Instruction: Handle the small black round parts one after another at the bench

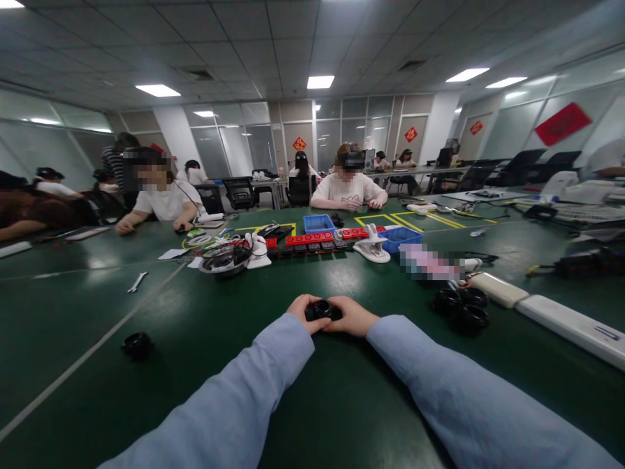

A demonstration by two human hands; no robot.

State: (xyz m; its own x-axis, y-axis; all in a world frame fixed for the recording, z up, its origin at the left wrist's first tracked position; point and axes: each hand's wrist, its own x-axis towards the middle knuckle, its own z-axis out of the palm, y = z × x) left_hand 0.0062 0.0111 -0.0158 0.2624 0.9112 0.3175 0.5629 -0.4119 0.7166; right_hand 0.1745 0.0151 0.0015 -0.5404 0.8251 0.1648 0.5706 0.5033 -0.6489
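Between my two hands, just above or on the green table, is a black ring-shaped plastic part (pixel 322 309) with a round opening facing up. My left hand (pixel 305 312) is closed around its left side, the thumb across the front. On the other side my right hand (pixel 352 315) grips it with fingers wrapped round the edge. Several similar black round parts (pixel 461 307) stand grouped on the table to the right. Another black round part (pixel 137 346) lies alone at the left.
Ahead lie red-and-black strips (pixel 312 241), blue bins (pixel 318 225), white clamps (pixel 372 246) and a dark bowl (pixel 224 259) with cables. A wrench (pixel 137 282) is at the left, a long white bar (pixel 576 322) at the right. People sit across the green table (pixel 219 365).
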